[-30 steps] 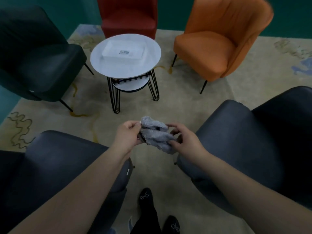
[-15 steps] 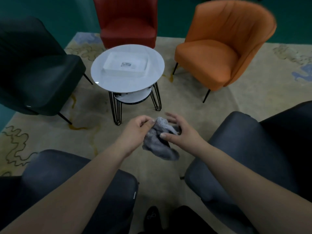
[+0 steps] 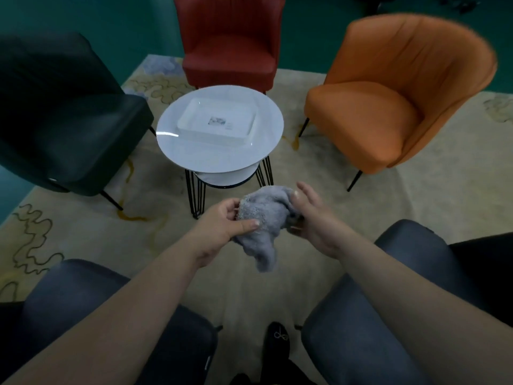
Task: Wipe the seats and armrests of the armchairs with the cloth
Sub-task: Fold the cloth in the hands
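From the head view, a round white table carrying a white tray stands among dark green, red, orange and two grey armchairs. The crumpled, fuzzy grey cloth hangs lengthwise downward above the rug, pinched by the left hand; the right hand grips its right side.
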Demonstrator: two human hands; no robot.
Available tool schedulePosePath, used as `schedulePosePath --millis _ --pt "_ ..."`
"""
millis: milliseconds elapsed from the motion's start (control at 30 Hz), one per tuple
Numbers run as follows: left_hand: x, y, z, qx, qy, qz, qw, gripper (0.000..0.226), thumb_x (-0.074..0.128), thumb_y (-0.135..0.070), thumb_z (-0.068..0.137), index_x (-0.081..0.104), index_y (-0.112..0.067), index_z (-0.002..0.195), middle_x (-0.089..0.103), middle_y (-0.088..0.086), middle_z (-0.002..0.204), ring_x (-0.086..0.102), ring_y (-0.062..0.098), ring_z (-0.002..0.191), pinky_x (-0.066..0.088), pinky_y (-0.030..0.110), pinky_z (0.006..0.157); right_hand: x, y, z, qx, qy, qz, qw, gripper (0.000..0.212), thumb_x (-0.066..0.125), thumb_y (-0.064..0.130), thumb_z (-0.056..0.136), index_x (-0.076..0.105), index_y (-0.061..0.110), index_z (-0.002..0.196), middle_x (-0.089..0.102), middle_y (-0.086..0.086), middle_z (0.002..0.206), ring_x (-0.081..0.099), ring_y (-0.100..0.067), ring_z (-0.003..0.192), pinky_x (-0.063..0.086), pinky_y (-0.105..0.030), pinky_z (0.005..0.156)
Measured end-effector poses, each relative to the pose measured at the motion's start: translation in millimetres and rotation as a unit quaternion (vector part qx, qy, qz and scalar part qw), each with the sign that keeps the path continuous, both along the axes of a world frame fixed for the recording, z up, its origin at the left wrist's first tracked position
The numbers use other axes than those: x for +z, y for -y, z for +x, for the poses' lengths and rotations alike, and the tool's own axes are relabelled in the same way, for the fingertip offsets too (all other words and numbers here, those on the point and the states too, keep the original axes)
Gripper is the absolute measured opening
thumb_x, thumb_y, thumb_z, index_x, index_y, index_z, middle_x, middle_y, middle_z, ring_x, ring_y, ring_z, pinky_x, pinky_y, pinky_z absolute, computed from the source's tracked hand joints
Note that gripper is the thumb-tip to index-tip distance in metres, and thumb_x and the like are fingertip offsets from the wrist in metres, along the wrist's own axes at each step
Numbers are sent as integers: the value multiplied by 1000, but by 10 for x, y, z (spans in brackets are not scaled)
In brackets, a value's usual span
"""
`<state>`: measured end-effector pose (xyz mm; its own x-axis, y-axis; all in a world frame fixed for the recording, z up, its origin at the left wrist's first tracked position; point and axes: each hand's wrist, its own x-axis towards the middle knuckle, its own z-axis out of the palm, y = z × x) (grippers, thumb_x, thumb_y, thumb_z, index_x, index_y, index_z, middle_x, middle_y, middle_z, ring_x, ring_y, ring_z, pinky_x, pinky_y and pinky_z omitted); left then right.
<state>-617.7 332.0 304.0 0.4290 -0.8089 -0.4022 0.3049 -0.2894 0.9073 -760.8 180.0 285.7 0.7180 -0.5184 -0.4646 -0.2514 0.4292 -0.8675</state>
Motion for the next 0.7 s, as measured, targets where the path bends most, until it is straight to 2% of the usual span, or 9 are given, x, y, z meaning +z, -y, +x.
schedulePosePath --millis 67,167,300,367,467,533,600,633,700 --pt "16 165 86 29 -31 -11 999 50 73 -4 76 55 -11 122 72 10 105 70 22 95 58 34 75 -75 96 66 61 -11 13 998 104 75 49 63 10 48 145 63 -1 122 67 -18 95 45 -44 96" --pt "-20 344 223 49 -11 -5 999 75 75 0 73 42 -18 138 73 7 105 70 22 98 58 35 76 -147 247 196 61 19 61 996 119 85 23 58 9 48 146 60 -10 128 65 -26 107 49 -50 97" --pt "-147 443 388 21 73 29 997 102 71 5 81 12 -41 150 75 5 101 70 18 98 56 38 86 -197 455 356 26 44 27 998 100 79 2 71 26 44 144 57 -10 129 63 -23 110 58 -41 81" --pt "-195 489 465 18 68 13 997 92 67 9 82 27 -47 143 74 4 106 69 15 101 56 32 85 -229 529 452 19 24 -69 997 69 73 5 81 46 41 135 61 -7 125 64 -19 109 57 -36 85" --pt "-236 602 595 16 90 20 996 66 65 15 80 58 -36 123 65 5 124 64 11 108 54 25 87 -251 620 608 32 -6 -166 986 34 69 10 86 67 34 110 65 -3 123 63 -6 105 53 -21 88" --pt "-263 673 721 8 106 36 994 58 67 14 79 63 -28 118 62 6 127 63 11 110 53 24 89 -260 694 733 76 -13 -155 985 40 73 10 82 65 29 117 64 1 123 62 0 103 50 -14 87" --pt "-278 739 899 -2 126 52 991 56 70 11 78 61 -21 124 62 6 126 62 8 108 52 21 89 -262 782 898 146 -43 -207 966 64 80 9 75 54 19 133 58 5 123 58 1 104 43 -2 84" --pt "-280 774 1007 -13 163 63 985 55 72 8 78 61 -18 125 63 6 123 62 5 103 51 16 87 -263 819 997 174 -64 -255 949 71 81 8 73 51 16 136 57 6 122 56 -2 105 39 2 81" --pt "-284 860 1247 -48 302 103 946 49 77 -3 77 65 -18 122 63 0 112 58 -1 90 42 2 77 -251 882 1227 186 -85 -330 922 59 78 6 74 58 13 129 61 2 115 59 -11 105 39 -1 76"
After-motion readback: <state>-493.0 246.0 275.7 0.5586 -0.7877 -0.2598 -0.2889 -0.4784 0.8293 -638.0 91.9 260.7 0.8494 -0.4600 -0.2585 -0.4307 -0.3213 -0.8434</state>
